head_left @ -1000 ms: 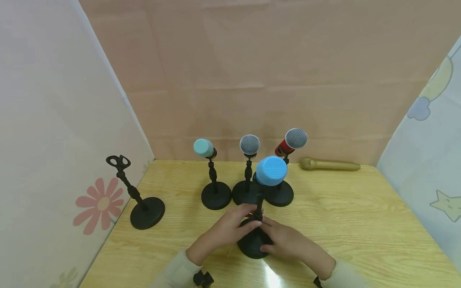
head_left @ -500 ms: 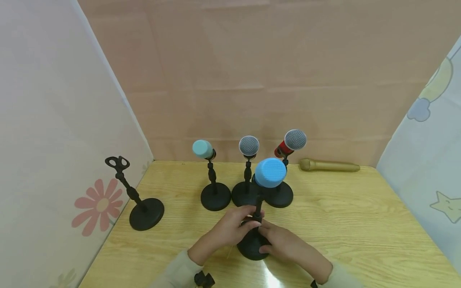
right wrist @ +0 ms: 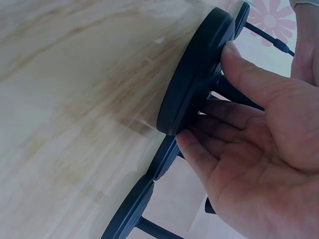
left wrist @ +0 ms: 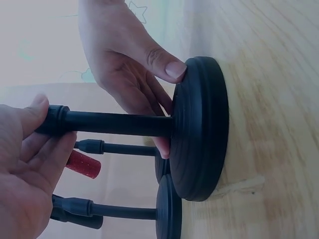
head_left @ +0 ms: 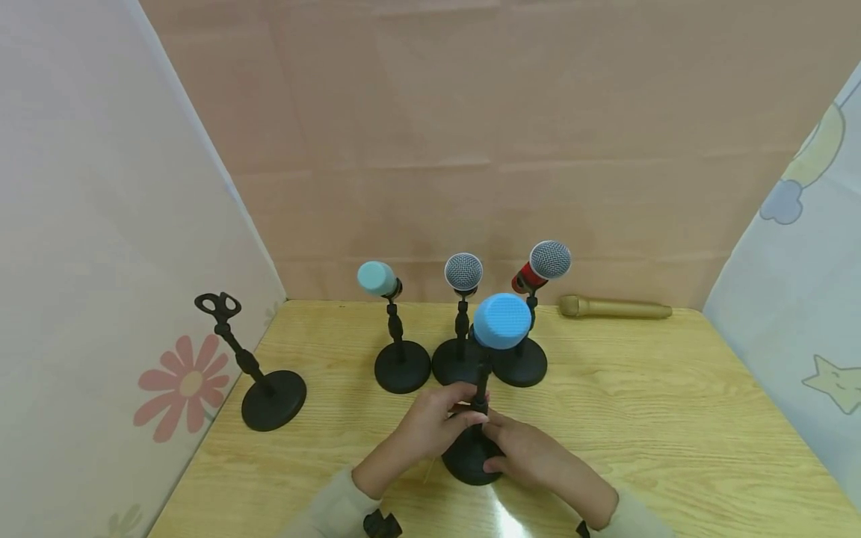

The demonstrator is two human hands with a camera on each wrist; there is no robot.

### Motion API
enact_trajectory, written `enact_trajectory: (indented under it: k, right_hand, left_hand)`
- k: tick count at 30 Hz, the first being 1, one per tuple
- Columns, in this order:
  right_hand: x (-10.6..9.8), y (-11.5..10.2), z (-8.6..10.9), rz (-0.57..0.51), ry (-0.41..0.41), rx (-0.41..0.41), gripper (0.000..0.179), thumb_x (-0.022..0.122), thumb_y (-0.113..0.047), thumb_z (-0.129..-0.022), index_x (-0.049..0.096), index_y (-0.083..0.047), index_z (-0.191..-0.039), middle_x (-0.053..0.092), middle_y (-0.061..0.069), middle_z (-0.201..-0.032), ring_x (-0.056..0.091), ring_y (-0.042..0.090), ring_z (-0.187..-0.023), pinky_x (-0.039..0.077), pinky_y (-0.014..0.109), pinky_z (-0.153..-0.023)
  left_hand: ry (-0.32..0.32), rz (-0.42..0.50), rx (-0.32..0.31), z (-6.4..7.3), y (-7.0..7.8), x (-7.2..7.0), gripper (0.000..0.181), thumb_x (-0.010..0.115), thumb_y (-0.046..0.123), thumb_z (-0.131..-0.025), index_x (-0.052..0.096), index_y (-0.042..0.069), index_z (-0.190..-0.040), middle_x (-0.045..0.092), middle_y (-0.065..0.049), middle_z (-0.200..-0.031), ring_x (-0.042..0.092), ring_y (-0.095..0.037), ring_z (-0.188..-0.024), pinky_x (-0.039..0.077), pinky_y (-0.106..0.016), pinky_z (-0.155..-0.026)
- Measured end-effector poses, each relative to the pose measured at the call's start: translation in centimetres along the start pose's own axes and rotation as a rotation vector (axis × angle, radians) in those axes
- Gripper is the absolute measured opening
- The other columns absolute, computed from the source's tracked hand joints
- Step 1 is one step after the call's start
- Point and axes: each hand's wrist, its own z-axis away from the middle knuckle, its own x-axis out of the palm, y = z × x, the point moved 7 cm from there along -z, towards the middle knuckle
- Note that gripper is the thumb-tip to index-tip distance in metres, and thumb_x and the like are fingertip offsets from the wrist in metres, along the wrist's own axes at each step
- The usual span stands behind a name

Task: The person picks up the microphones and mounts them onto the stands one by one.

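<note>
A black desktop microphone stand stands near the front of the table, carrying a microphone with a light-blue head [head_left: 502, 321]. My left hand [head_left: 430, 427] grips the collar [left wrist: 54, 119] partway up its pole, thumb on one side and fingers on the other. Lower down, my right hand [head_left: 538, 457] holds the round base [left wrist: 199, 129]. In the right wrist view its thumb [right wrist: 239, 64] presses the base's rim, while the other fingers lie along the top near the pole. The blue head hides part of the stand behind it in the head view.
Behind stand three stands with microphones: a teal-headed one [head_left: 377, 278], a silver-headed one [head_left: 463, 271] and a red one [head_left: 531, 276]. A stand with a bare clip [head_left: 218, 304] is at left. A gold microphone [head_left: 615, 307] lies at the back right. Fabric walls enclose the table [head_left: 659, 418].
</note>
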Motion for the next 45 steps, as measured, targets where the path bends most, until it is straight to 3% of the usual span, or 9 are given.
enact_trajectory:
  k: [7, 14, 21, 29, 33, 39, 45]
  right_hand:
    - [0.1, 0.3, 0.0, -0.016, -0.028, 0.038, 0.059, 0.079, -0.025, -0.089, 0.06, 0.003, -0.137, 0.049, 0.023, -0.15, 0.057, 0.038, -0.129, 0.051, 0.051, -0.1]
    - [0.0, 0.2, 0.1, -0.009, -0.022, 0.018, 0.063, 0.078, -0.025, -0.089, 0.056, 0.002, -0.141, 0.051, 0.025, -0.147, 0.057, 0.038, -0.128, 0.051, 0.05, -0.1]
    - [0.1, 0.1, 0.2, 0.009, 0.01, -0.035, 0.07, 0.078, -0.024, -0.09, 0.049, -0.001, -0.148, 0.053, 0.02, -0.147, 0.06, 0.034, -0.126, 0.053, 0.044, -0.098]
    - [0.2, 0.2, 0.3, 0.018, 0.008, -0.028, 0.067, 0.077, -0.024, -0.091, 0.05, -0.001, -0.147, 0.053, 0.021, -0.147, 0.059, 0.034, -0.128, 0.052, 0.046, -0.1]
    - [0.2, 0.3, 0.2, 0.014, -0.001, -0.027, 0.064, 0.077, -0.026, -0.091, 0.053, -0.002, -0.145, 0.053, 0.02, -0.147, 0.058, 0.034, -0.128, 0.052, 0.046, -0.1]
    - [0.0, 0.4, 0.2, 0.015, -0.015, -0.016, 0.058, 0.075, -0.03, -0.092, 0.059, 0.001, -0.138, 0.05, 0.02, -0.15, 0.055, 0.037, -0.131, 0.05, 0.049, -0.102]
    - [0.2, 0.7, 0.1, -0.016, -0.025, -0.014, 0.061, 0.074, -0.029, -0.093, 0.055, 0.002, -0.142, 0.049, 0.018, -0.151, 0.054, 0.036, -0.133, 0.048, 0.05, -0.105]
  left_hand:
    - [0.112, 0.008, -0.055, 0.0, 0.1, -0.4, 0.025, 0.082, 0.019, -0.084, 0.075, 0.006, -0.105, 0.077, -0.003, -0.099, 0.073, -0.008, -0.091, 0.056, -0.016, -0.077]
    - [0.235, 0.014, -0.092, 0.1, 0.3, -0.6, 0.029, 0.09, 0.018, -0.075, 0.071, 0.008, -0.094, 0.075, -0.002, -0.09, 0.071, -0.006, -0.081, 0.061, -0.026, -0.07]
    - [0.314, -0.066, -0.04, 0.1, 0.6, -0.2, 0.037, 0.093, 0.019, -0.073, 0.062, 0.009, -0.09, 0.066, 0.0, -0.085, 0.065, -0.006, -0.075, 0.058, -0.022, -0.066]
    - [0.351, -0.078, -0.087, 0.2, 0.2, 0.3, 0.039, 0.094, 0.023, -0.073, 0.06, 0.012, -0.087, 0.064, 0.001, -0.084, 0.064, -0.005, -0.075, 0.055, -0.016, -0.065]
    - [0.282, -0.043, -0.072, 0.1, -0.1, 0.3, 0.033, 0.09, 0.023, -0.077, 0.062, 0.012, -0.089, 0.065, 0.003, -0.086, 0.063, -0.005, -0.078, 0.057, -0.023, -0.069]
    - [-0.056, 0.058, 0.018, -0.7, -0.3, 0.3, 0.02, 0.071, 0.022, -0.095, 0.069, 0.013, -0.112, 0.072, 0.003, -0.109, 0.065, -0.008, -0.108, 0.054, -0.03, -0.096]
    - [-0.29, 0.229, 0.163, -1.4, -0.9, 0.5, 0.02, 0.06, 0.012, -0.102, 0.064, 0.005, -0.12, 0.069, -0.015, -0.116, 0.064, -0.008, -0.112, 0.053, -0.028, -0.099]
